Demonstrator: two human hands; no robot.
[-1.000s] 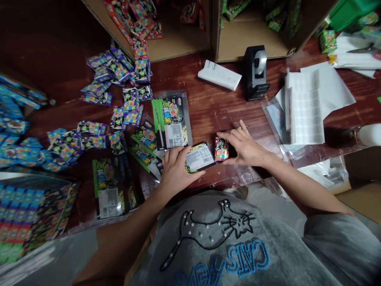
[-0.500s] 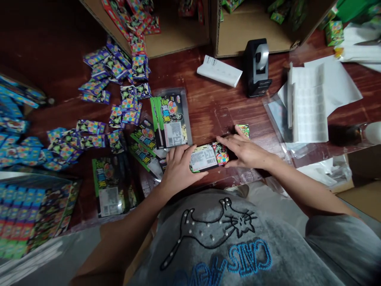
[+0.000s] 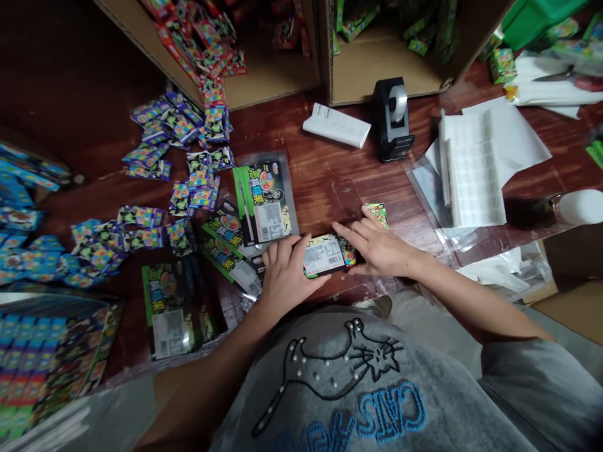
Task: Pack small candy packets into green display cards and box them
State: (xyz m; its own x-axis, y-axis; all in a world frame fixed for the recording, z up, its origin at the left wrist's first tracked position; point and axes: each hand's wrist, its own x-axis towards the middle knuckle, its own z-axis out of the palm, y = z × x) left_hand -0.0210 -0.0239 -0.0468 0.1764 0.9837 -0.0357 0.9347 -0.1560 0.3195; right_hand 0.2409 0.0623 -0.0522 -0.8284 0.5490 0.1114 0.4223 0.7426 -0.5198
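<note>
My left hand [image 3: 285, 273] grips the left end of a black printed candy box [image 3: 324, 255] with a white label, thumb along its near edge and fingers over the far side. At the box's right end, a small colourful candy pack [image 3: 349, 256] sticks out partway. My right hand [image 3: 384, 250] is closed around that pack, fingers at its far side and thumb at the near side. Another small green and yellow pack [image 3: 378, 215] shows beyond the right fingers. Under the right palm, the surface is hidden.
Flat black and green boxes [image 3: 264, 198] lie left of my hands, with purple candy packs [image 3: 202, 169] beyond. A tape dispenser [image 3: 394, 122], a white folded paper [image 3: 336, 125] and label sheets [image 3: 475, 169] lie farther off. Cardboard cartons [image 3: 273, 88] line the back; a bottle [image 3: 560, 208] stands right.
The colourful pack has slid farther left into the box, so less of it shows. My right hand has closed in toward the left hand. The whole view has shifted slightly.
</note>
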